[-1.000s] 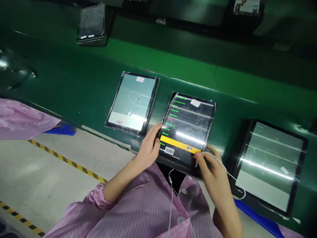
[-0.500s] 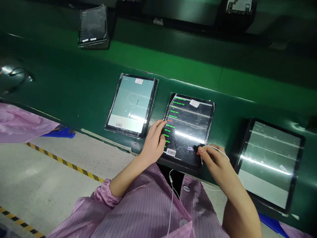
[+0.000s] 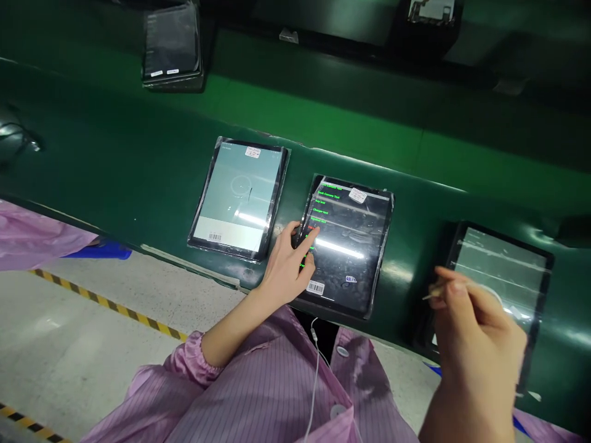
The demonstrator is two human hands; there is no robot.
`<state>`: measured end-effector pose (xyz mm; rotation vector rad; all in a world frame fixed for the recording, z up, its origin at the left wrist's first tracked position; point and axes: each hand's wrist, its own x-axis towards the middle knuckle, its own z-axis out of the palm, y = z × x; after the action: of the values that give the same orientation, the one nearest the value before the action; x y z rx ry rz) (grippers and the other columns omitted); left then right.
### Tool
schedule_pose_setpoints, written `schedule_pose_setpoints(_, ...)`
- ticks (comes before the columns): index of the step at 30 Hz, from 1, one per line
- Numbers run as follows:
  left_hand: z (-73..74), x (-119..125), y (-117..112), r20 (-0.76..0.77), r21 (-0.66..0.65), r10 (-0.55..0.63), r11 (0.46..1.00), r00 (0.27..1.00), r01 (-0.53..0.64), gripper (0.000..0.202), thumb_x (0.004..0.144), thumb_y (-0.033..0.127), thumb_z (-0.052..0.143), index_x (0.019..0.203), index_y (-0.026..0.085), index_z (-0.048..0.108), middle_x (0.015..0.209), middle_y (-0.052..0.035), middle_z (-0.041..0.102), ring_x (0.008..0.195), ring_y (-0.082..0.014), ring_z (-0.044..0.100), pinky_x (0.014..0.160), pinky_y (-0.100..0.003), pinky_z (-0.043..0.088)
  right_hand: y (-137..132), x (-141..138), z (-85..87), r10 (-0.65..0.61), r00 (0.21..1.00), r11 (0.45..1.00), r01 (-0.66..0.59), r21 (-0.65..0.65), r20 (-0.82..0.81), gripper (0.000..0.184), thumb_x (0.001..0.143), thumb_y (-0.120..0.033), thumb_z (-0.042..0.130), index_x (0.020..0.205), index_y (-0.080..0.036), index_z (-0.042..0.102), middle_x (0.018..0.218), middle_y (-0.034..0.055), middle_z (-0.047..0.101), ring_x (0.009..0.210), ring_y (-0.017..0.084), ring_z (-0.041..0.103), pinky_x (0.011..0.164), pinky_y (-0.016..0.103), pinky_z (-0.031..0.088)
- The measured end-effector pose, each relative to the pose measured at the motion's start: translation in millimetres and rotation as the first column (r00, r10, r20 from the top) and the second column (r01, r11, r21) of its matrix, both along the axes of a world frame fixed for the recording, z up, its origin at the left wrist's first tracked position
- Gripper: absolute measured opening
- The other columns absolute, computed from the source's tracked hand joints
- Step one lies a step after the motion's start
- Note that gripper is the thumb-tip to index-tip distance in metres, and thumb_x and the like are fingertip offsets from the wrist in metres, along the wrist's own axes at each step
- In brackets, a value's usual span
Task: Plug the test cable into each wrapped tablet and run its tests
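- Using the middle tablet [image 3: 347,237] as my clock center: it's lying flat on the green desk [image 3: 115,160], right in front of me, dark screen with mostly green text lines and one red one.
- Left hand [image 3: 290,263] is at its 8 o'clock, fingers loosely apart over the edge, index reaching onto the screen by the red line. Can't tell if it's actually pressing.
- Right hand [image 3: 480,329] is off at 4 o'clock, kinda blurry, pinching a white cable [image 3: 495,293] with its thin tip poking out toward 9. It's in front of the right tablet [image 3: 508,261], covering part of it.
- Stickers on mine: white label [image 3: 357,195] near 12, barcode [image 3: 316,287] around 7, little handwritten tag [image 3: 351,279] near 6.
- Left tablet [image 3: 237,194] sits at 10 o'clock, lit up pale, well clear of my fingers.
- Further out, between 10 and 11, a stack of dark slabs [image 3: 172,43].
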<state>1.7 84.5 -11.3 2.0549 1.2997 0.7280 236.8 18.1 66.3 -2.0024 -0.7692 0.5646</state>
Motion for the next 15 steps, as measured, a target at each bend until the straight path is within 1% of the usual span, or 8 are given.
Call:
schedule_pose_setpoints(2, 1.6, -1, -1, 0.02, -0.021, 0.008, 1.0, 1.0, -0.008, 0.06, 0.099, 0.022, 0.039, 0.156, 0.036, 0.026, 0.148, -0.0132, 0.03, 0.127, -0.031, 0.047, 0.1, -0.05, 0.047, 29, 1, -6.1, -0.024, 0.991, 0.991, 0.041, 0.128, -0.132, 0.039, 0.066, -0.057, 0.078, 0.071, -0.02, 0.067, 0.072, 0.006, 0.063, 0.056, 0.015, 0.049, 0.051, 0.032, 0.035)
schedule_pose_setpoints(3, 2.7, -2, -2, 0.033, -0.031, 0.011, 0.999, 0.999, -0.01, 0.063, 0.099, 0.023, 0.039, 0.157, 0.037, 0.019, 0.15, -0.0135, 0.028, 0.128, -0.0309, 0.047, 0.1, -0.05, 0.048, 46, 3, -10.8, -0.007, 0.982, 0.982, 0.043, 0.186, -0.191, 0.038, 0.064, -0.053, 0.081, 0.073, -0.018, 0.067, 0.067, 0.0034, 0.06, 0.053, 0.013, 0.046, 0.05, 0.03, 0.033)
schedule_pose_setpoints(5, 4.9, -3, -5, 0.045, -0.042, 0.004, 0.999, 0.999, -0.002, 0.067, 0.101, 0.028, 0.04, 0.159, 0.039, 0.007, 0.153, -0.0143, 0.025, 0.133, -0.0316, 0.044, 0.103, -0.052, 0.047, 82, 8, -20.9, 0.036, 0.973, 0.966, 0.025, 0.257, -0.228, 0.028, 0.069, -0.04, 0.08, 0.076, -0.016, 0.067, 0.064, -0.0002, 0.056, 0.053, 0.01, 0.045, 0.052, 0.028, 0.032)
schedule_pose_setpoints(7, 6.8, -3, -10, 0.04, -0.047, -0.016, 0.999, 0.999, 0.018, 0.071, 0.101, 0.035, 0.044, 0.158, 0.038, 0.002, 0.154, -0.0147, 0.024, 0.139, -0.0333, 0.04, 0.107, -0.054, 0.044, 115, 13, -28.4, 0.052, 0.966, 0.967, 0.015, 0.253, -0.255, 0.013, 0.08, -0.024, 0.073, 0.075, -0.014, 0.066, 0.065, -0.0011, 0.057, 0.056, 0.008, 0.047, 0.055, 0.027, 0.034)
schedule_pose_setpoints(8, 7.6, -3, -12, 0.032, -0.054, -0.024, 0.998, 0.999, 0.026, 0.073, 0.1, 0.038, 0.046, 0.158, 0.038, 0.002, 0.154, -0.0149, 0.025, 0.141, -0.0342, 0.038, 0.108, -0.055, 0.044, 129, 15, -30.3, 0.05, 0.958, 0.973, 0.016, 0.228, -0.281, 0.011, 0.084, -0.018, 0.069, 0.075, -0.014, 0.065, 0.066, -0.0015, 0.057, 0.057, 0.008, 0.048, 0.056, 0.026, 0.035)
schedule_pose_setpoints(9, 8.2, -3, -14, 0.022, -0.063, -0.025, 0.998, 0.999, 0.027, 0.074, 0.1, 0.04, 0.048, 0.158, 0.038, 0.002, 0.153, -0.015, 0.026, 0.141, -0.035, 0.037, 0.108, -0.056, 0.044, 140, 15, -30.9, 0.033, 0.951, 0.977, 0.034, 0.21, -0.307, 0.013, 0.087, -0.014, 0.065, 0.074, -0.013, 0.063, 0.065, -0.0022, 0.056, 0.057, 0.007, 0.048, 0.056, 0.025, 0.035)
schedule_pose_setpoints(12, 9.5, 1, -15, -0.028, -0.087, -0.008, 0.996, 1.0, 0.005, 0.073, 0.098, 0.042, 0.051, 0.158, 0.037, 0.008, 0.151, -0.0154, 0.028, 0.136, -0.0361, 0.042, 0.105, -0.056, 0.046, 155, 14, -27.5, -0.02, 0.924, 0.981, 0.091, 0.168, -0.382, 0.018, 0.092, -0.01, 0.059, 0.074, -0.013, 0.061, 0.061, -0.004, 0.054, 0.056, 0.007, 0.048, 0.054, 0.023, 0.034)
schedule_pose_setpoints(15, 10.1, 4, -10, -0.101, -0.088, -0.004, 0.996, 0.995, -0.005, 0.068, 0.098, 0.041, 0.05, 0.157, 0.036, 0.018, 0.152, -0.0156, 0.027, 0.129, -0.0364, 0.048, 0.101, -0.057, 0.048, 151, 14, -24.7, -0.05, 0.911, 0.981, 0.122, 0.152, -0.41, 0.021, 0.093, -0.009, 0.057, 0.073, -0.014, 0.059, 0.062, -0.0035, 0.056, 0.055, 0.006, 0.049, 0.053, 0.023, 0.033)
